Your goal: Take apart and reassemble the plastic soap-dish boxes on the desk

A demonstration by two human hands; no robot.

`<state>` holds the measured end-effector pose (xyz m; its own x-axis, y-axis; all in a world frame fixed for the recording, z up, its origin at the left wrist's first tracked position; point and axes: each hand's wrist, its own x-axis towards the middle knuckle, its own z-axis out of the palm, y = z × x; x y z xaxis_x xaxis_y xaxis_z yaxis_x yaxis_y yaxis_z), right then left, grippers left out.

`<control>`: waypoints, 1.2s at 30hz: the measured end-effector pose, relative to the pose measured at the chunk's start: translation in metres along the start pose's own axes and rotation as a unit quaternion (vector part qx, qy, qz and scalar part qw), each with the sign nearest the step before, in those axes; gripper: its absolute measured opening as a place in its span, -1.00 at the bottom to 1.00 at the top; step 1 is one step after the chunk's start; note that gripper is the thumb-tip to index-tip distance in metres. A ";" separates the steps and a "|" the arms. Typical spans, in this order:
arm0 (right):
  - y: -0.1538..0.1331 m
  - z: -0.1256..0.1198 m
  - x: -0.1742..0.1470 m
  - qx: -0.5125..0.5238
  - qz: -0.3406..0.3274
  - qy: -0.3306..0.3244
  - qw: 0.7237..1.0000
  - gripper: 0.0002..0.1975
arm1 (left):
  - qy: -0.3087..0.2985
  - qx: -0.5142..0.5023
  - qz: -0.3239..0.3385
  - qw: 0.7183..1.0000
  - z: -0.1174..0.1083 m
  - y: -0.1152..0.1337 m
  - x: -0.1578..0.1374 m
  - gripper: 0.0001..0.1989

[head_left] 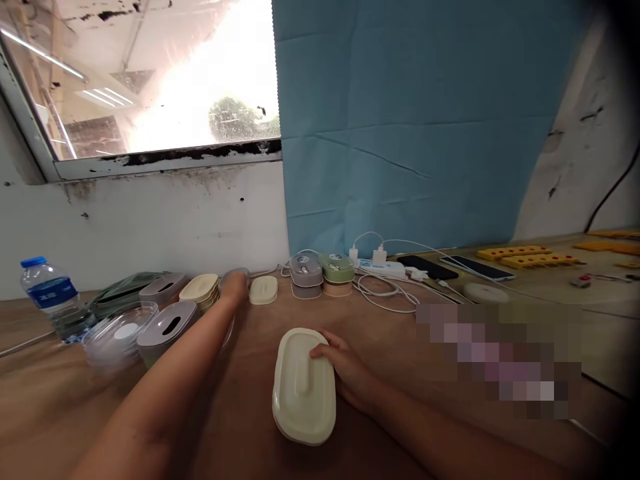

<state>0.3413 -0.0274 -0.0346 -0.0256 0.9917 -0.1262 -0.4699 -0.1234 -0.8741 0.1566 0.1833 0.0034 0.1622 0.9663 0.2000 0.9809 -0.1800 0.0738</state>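
A cream oval lid [300, 400] with a raised ridge along its middle is tilted toward me above the brown table. My right hand [345, 367] grips its right edge, thumb on top and the other fingers behind. At the back, my left hand [235, 288] reaches onto a grey lid [227, 275]; its fingers are mostly hidden, so their grip is unclear. Left of that hand stands a stack of cream lids [199, 288]. On its right lies a single cream lid [263, 291]. Nearer me, my left forearm passes over a grey slotted container [167, 327].
Clear plastic containers [120, 330] and a water bottle [55, 293] stand at left. Two closed lunch boxes, one grey [306, 272] and one green-topped [338, 272], sit by the wall. White cables [385, 293], a power strip [383, 268] and phones [427, 267] lie at right.
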 end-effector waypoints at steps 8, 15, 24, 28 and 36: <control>-0.003 0.002 -0.003 0.007 0.021 -0.013 1.000 -0.62 | -0.057 0.078 0.012 0.995 0.010 -0.001 -0.004 -0.71; -0.003 0.002 -0.003 0.014 0.026 -0.016 0.999 -0.58 | -0.070 0.094 0.028 0.993 0.011 -0.008 -0.009 -0.72; 0.000 -0.001 0.001 0.041 0.019 0.005 0.999 -0.69 | -0.027 0.061 0.152 0.986 0.020 0.033 -0.020 -0.60; 0.001 -0.002 0.002 0.043 0.018 0.001 0.999 -0.76 | -0.061 0.039 0.184 0.980 0.031 0.040 -0.019 -0.71; 0.000 -0.002 0.001 0.039 0.017 0.000 0.999 -0.78 | -0.047 -0.014 0.185 0.982 0.032 0.030 -0.033 -0.65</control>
<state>0.3428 -0.0260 -0.0357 -0.0434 0.9868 -0.1557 -0.5366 -0.1545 -0.8296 0.1837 0.1520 -0.0322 0.5172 0.8463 0.1272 0.8499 -0.5255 0.0403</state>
